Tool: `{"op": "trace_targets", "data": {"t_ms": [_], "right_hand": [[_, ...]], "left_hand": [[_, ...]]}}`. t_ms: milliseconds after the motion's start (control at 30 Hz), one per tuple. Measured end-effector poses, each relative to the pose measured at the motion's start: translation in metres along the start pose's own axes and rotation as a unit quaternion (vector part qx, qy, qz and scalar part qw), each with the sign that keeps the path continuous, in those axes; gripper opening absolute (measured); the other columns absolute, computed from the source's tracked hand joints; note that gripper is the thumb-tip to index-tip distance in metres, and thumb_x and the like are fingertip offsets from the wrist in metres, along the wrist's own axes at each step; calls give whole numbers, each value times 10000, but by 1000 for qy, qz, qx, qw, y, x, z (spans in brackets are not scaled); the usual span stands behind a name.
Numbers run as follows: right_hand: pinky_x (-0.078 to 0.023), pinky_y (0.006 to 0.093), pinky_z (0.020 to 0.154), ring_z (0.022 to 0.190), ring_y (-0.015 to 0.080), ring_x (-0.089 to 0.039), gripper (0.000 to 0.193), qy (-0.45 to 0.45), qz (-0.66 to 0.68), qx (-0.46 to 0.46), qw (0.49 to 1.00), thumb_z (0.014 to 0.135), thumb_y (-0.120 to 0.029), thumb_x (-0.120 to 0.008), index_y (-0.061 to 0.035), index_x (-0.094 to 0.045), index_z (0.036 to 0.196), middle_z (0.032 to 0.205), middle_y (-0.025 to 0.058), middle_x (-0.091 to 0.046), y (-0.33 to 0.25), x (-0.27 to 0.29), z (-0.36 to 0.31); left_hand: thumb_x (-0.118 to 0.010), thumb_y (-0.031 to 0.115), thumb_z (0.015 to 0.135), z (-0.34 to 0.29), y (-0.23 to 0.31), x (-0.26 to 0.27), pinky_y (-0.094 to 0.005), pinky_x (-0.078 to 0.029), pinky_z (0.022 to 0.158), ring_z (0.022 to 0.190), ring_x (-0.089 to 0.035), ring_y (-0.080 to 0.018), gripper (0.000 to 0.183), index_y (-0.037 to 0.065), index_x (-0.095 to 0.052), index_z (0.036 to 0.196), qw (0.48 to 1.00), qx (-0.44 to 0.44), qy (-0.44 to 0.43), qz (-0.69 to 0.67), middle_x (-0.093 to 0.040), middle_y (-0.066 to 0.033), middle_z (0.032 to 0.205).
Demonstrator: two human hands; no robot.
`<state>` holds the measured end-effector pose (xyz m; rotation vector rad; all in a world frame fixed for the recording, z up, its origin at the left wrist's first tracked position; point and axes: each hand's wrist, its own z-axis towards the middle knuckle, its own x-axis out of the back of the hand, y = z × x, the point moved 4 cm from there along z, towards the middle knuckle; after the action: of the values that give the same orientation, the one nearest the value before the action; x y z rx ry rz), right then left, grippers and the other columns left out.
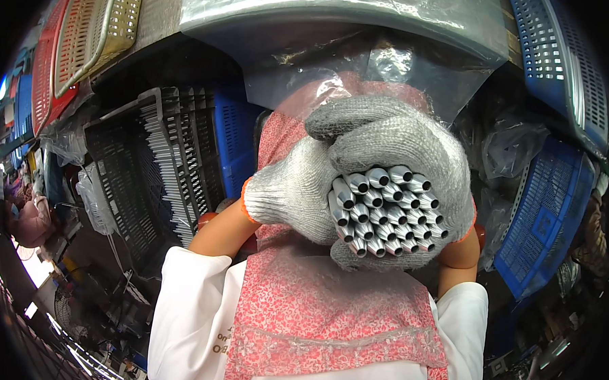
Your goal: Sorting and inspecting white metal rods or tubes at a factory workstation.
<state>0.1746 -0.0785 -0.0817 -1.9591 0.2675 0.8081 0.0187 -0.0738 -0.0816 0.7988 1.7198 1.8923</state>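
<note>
A bundle of several shiny metal tubes (pixel 388 211) is held up in front of my chest, their tapered open ends facing upward toward the view. My right hand (pixel 432 148), in a grey knitted glove, wraps around the bundle's far and right sides. From the left, my left hand (pixel 294 189), in a matching glove with an orange cuff, closes against the bundle's left side. Its fingers are partly hidden behind the tubes and the other glove. Grey glove fabric also shows below the tubes; which hand it belongs to is hard to tell.
A table edge covered with clear plastic sheet (pixel 353 12) lies ahead. At left stands a black crate (pixel 125 182) with a row of metal tubes (pixel 170 164) beside it, and a blue crate (pixel 232 139). Blue baskets (pixel 544 221) stand at right; beige and red baskets (pixel 97 28) are far left.
</note>
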Motion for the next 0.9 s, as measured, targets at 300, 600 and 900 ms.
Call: {"op": "trace_targets", "data": {"t_ms": [300, 600, 900], "right_hand": [[-338, 327, 1058, 1234, 241, -469, 625, -294, -460, 349, 762, 767, -202, -668, -27, -443, 1323, 1328, 140, -484, -24, -27, 43], [-507, 336, 762, 847, 235, -643, 587, -187, -447, 311, 818, 571, -287, -843, -20, -603, 1036, 952, 122, -633, -58, -78, 41], [-421, 341, 960, 1095, 204, -551, 634, -67, -428, 90, 897, 799, -380, -656, -2, -479, 1277, 1235, 154, -543, -38, -57, 44]], "left_hand": [[-717, 287, 673, -9, -24, -7, -345, -422, 985, 1096, -552, -210, 659, 27, -499, 1237, 998, 1, 33, -45, -552, -112, 1223], [-626, 220, 807, -28, -35, -16, -332, -433, 972, 1097, -540, -199, 588, 38, -397, 1317, 914, 131, 45, -381, -490, -109, 1275], [-675, 62, 760, -11, 16, 1, -316, -496, 806, 887, -604, -173, 454, 5, -515, 1182, 818, 226, 160, -504, -594, -93, 1012]]}}
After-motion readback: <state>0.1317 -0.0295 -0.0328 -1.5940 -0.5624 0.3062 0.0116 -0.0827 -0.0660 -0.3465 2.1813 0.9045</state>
